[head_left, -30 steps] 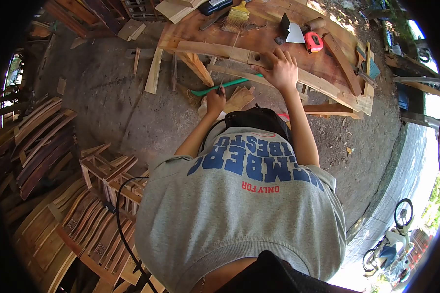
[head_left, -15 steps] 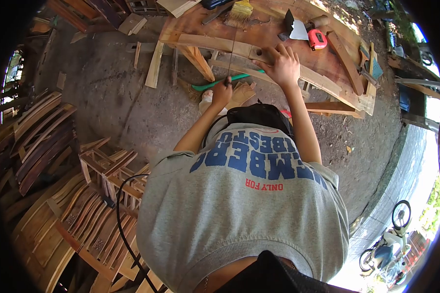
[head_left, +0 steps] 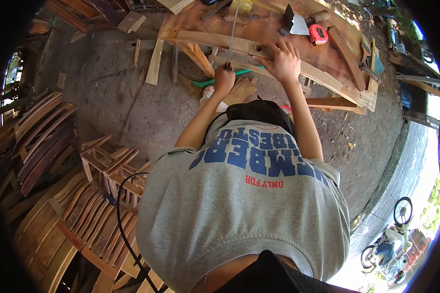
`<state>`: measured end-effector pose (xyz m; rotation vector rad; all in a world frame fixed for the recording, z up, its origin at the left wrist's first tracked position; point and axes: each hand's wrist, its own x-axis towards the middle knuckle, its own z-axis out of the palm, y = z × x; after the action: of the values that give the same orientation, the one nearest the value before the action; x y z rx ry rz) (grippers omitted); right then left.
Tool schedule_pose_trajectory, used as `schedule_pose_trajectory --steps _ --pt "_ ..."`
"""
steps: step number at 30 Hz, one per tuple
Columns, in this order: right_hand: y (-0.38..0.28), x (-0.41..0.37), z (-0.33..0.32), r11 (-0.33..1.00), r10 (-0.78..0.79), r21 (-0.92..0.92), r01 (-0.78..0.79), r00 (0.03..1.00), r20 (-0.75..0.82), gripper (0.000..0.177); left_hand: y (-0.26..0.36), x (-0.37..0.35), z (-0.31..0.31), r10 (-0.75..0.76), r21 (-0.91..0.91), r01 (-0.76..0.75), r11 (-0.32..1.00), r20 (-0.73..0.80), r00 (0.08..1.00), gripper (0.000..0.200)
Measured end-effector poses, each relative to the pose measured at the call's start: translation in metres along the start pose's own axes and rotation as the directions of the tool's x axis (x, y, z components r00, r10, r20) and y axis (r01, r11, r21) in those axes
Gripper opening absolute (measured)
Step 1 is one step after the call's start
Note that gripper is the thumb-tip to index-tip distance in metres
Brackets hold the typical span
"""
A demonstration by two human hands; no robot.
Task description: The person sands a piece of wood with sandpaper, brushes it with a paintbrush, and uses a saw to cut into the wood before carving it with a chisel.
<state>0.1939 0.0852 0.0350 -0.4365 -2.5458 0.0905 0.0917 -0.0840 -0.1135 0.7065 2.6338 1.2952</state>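
My right hand (head_left: 282,61) lies flat with fingers spread on a long curved wooden piece (head_left: 215,40) on the workbench (head_left: 274,27), beside a hole in the wood. My left hand (head_left: 224,78) sits just below the bench edge, closed around the end of a thin saw blade (head_left: 232,29) that runs up across the curved piece. A green handle (head_left: 208,82) lies on the ground right under that hand. My grey sweatshirt fills the lower middle of the view.
On the bench are a brush (head_left: 240,5), a red tape measure (head_left: 318,35), a metal blade tool (head_left: 293,23) and a hammer (head_left: 319,17). Stacked wooden chair parts (head_left: 58,161) and a black cable (head_left: 120,215) lie at left. A motorbike (head_left: 388,244) stands at lower right.
My left hand has pushed the thin blade forward, toward the bench and up across the curved piece. My right hand has stayed pressed on the wood.
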Motion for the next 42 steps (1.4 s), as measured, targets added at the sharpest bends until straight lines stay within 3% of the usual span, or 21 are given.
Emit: schedule_pose_trajectory --steps 2,6,8,9,11,15,19,21,25,27,30,32,35,37,39,42 --pt "0.000 0.001 -0.001 1.000 -0.002 -0.010 0.002 1.000 0.005 0.046 0.024 0.020 -0.004 -0.036 -0.085 0.023 0.996 -0.147 0.988 0.041" --pt "-0.002 0.002 -0.003 1.000 0.018 -0.025 -0.018 1.000 0.022 0.045 -0.027 -0.003 -0.002 -0.012 -0.017 0.011 1.000 -0.058 0.998 0.033" --pt "-0.002 0.002 -0.004 1.000 0.014 -0.020 -0.014 1.000 0.025 0.044 -0.041 -0.032 -0.005 -0.191 -0.031 0.190 0.981 -0.048 0.980 0.028" --pt "-0.001 0.002 -0.004 1.000 0.016 -0.023 -0.016 1.000 0.024 0.043 -0.039 -0.031 -0.006 -0.201 -0.030 0.200 0.979 -0.065 0.977 0.028" --pt "-0.004 0.002 -0.002 1.000 -0.012 0.002 0.012 0.999 0.035 0.042 -0.023 -0.028 -0.006 0.183 -0.054 -0.196 0.979 -0.190 0.965 0.028" --pt "-0.006 0.004 -0.004 1.000 -0.016 -0.011 0.016 0.998 0.058 0.040 0.036 0.022 -0.015 -0.099 -0.148 0.095 0.984 -0.022 0.995 0.029" --pt "-0.007 0.007 -0.003 1.000 0.005 -0.012 -0.004 0.999 0.037 0.044 -0.001 0.003 -0.001 -0.089 -0.055 0.082 0.995 -0.123 0.988 0.030" --pt "-0.009 0.008 -0.007 0.999 0.043 -0.030 -0.040 0.994 0.104 0.046 -0.018 -0.024 -0.010 -0.187 -0.063 0.188 0.980 0.019 0.982 0.033" --pt "-0.006 0.006 -0.002 0.999 0.031 -0.027 -0.029 0.997 0.077 0.045 -0.017 -0.015 -0.003 -0.066 -0.104 0.074 0.992 0.077 0.995 0.034" --pt "-0.004 0.005 0.002 0.999 0.032 -0.019 -0.031 0.998 0.048 0.046 0.030 0.012 0.000 -0.145 -0.135 0.131 0.982 -0.097 0.985 0.030" --pt "-0.003 0.007 0.002 1.000 0.028 -0.008 -0.027 0.999 0.028 0.046 0.033 0.025 0.004 -0.209 -0.197 0.197 0.960 -0.039 0.977 0.028" --pt "-0.005 0.007 0.000 1.000 0.031 0.003 -0.031 0.998 0.052 0.046 0.006 0.012 0.008 -0.135 -0.116 0.124 0.985 -0.099 0.986 0.027" --pt "-0.008 0.008 -0.001 0.998 0.055 -0.010 -0.054 0.997 0.059 0.046 -0.052 -0.020 0.011 -0.067 -0.099 0.060 0.993 -0.064 0.996 0.028" --pt "-0.007 0.010 -0.001 0.999 0.052 -0.003 -0.052 0.997 0.048 0.046 -0.055 -0.029 0.001 -0.103 -0.068 0.111 0.992 0.106 0.989 0.033" --pt "-0.007 0.008 -0.001 0.998 0.065 -0.014 -0.064 0.994 0.090 0.046 -0.022 -0.016 0.001 -0.084 -0.016 0.086 0.996 0.087 0.993 0.036" --pt "-0.004 0.010 0.003 0.997 0.082 0.005 -0.082 0.996 0.033 0.047 0.026 0.019 0.000 -0.166 -0.075 0.157 0.985 -0.122 0.979 0.040"
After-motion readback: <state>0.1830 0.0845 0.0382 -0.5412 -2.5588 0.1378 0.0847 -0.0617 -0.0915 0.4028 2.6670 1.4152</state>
